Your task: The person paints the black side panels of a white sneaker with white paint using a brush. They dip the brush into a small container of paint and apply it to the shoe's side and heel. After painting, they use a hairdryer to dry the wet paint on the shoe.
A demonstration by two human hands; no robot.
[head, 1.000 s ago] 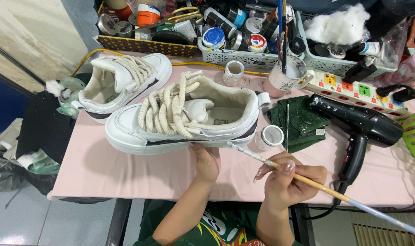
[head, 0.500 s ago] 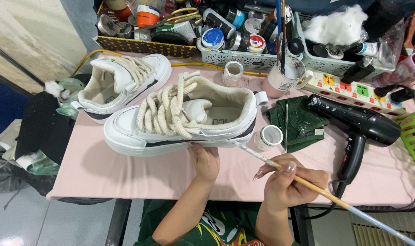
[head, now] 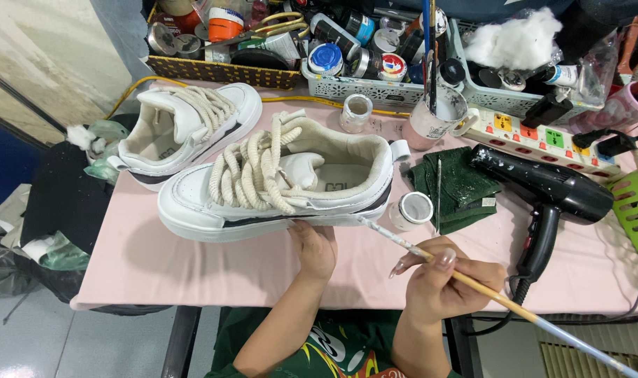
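A white sneaker (head: 277,185) with thick cream laces and a dark side stripe is lifted on its side over the pink table. My left hand (head: 313,248) holds it from underneath at the sole. In my right hand (head: 445,280) is a long thin paintbrush (head: 473,283), gripped near the middle, with its tip touching the sole edge near the heel. A small open jar of white paint (head: 410,210) stands just right of the heel.
A second matching sneaker (head: 186,133) lies at the back left. A black hair dryer (head: 550,192), a green cloth (head: 459,185), a power strip (head: 543,136), a cup of brushes (head: 434,115) and baskets of paint jars (head: 361,59) fill the right and back.
The sneaker has shifted slightly; the brush tip stays at the heel side of the sole. Both hands keep their grip.
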